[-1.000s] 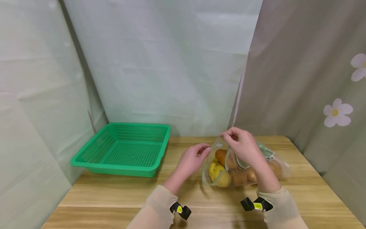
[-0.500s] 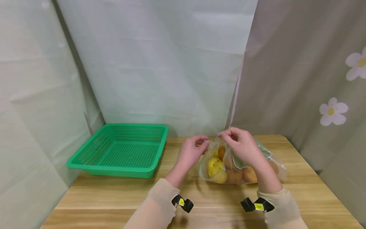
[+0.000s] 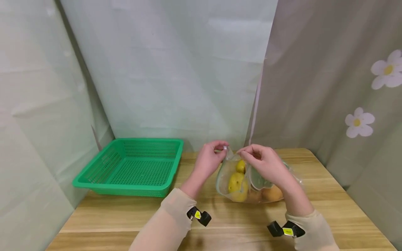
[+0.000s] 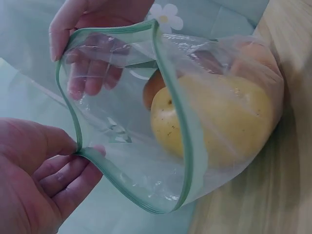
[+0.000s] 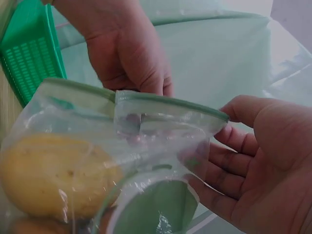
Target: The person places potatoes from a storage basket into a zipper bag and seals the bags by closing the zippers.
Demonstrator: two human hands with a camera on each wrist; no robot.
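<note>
Clear bag (image 3: 251, 181) mouth pinched by left hand (image 3: 209, 161), right hand (image 3: 263, 161).

The clear zip bag (image 3: 251, 181) with a green-edged mouth is held open above the table, with yellow fruit (image 3: 236, 182) contained inside.
</note>
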